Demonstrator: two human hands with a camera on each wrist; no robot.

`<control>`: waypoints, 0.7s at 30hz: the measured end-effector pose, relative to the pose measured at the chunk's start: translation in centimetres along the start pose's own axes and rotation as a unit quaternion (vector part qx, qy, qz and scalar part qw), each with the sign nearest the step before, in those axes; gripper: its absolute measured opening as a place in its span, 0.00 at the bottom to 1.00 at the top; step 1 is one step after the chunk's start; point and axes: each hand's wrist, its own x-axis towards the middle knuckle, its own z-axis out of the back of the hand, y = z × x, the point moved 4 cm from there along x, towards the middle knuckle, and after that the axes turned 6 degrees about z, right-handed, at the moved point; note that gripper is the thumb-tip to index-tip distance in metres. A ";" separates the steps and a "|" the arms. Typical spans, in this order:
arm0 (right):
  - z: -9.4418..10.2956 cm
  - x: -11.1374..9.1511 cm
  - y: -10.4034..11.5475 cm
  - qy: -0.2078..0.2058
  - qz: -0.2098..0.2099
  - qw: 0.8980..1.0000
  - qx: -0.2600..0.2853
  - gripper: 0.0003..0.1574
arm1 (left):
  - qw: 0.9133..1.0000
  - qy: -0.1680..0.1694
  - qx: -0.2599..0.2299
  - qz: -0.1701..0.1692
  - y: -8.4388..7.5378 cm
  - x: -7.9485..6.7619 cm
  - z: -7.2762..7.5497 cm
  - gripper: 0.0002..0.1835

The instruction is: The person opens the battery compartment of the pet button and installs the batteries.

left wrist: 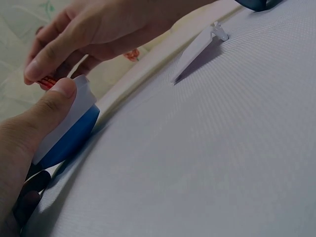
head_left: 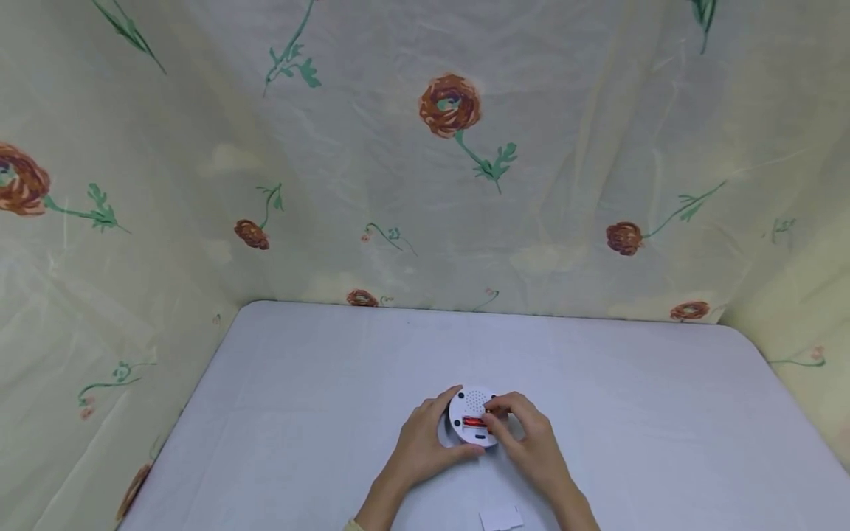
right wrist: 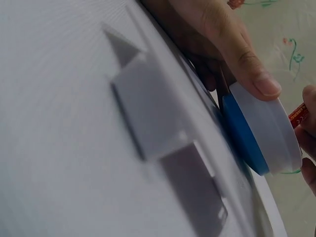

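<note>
A round device (head_left: pixel 475 398) lies with its white underside up, showing speaker holes, dark feet and a battery slot; its other half is blue (right wrist: pixel 242 133). My left hand (head_left: pixel 425 439) grips it around the left side, the thumb (left wrist: pixel 61 91) on the near rim. One red battery (head_left: pixel 474 422) shows in the slot. At the slot's right end, the thumb and fingers of my right hand (head_left: pixel 527 436) pinch a red battery (right wrist: pixel 298 115), largely covered by the fingertips. Nearer me on the table is a small white battery cover (head_left: pixel 501 518), with clip tabs (left wrist: pixel 219 32) along one edge.
A white cloth covers the table (head_left: pixel 319 391), whose far edge runs along a hanging pale curtain (head_left: pixel 531 251) printed with flowers. More curtain hangs at the left and right sides. A dark object (left wrist: pixel 256 4) shows at the top of the left wrist view.
</note>
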 end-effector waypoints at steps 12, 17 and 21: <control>-1.1 0.4 0.9 0.027 0.061 0.998 -0.018 0.17 | 1.000 -0.006 0.002 -0.010 0.2 0.0 0.1 0.52; -1.3 0.1 1.0 0.035 0.059 0.997 -0.033 0.16 | 1.000 -0.003 -0.001 -0.009 0.1 0.1 0.0 0.52; -1.3 0.1 1.1 0.031 0.065 0.997 -0.037 0.15 | 1.000 -0.002 0.001 -0.007 0.1 0.1 -0.1 0.52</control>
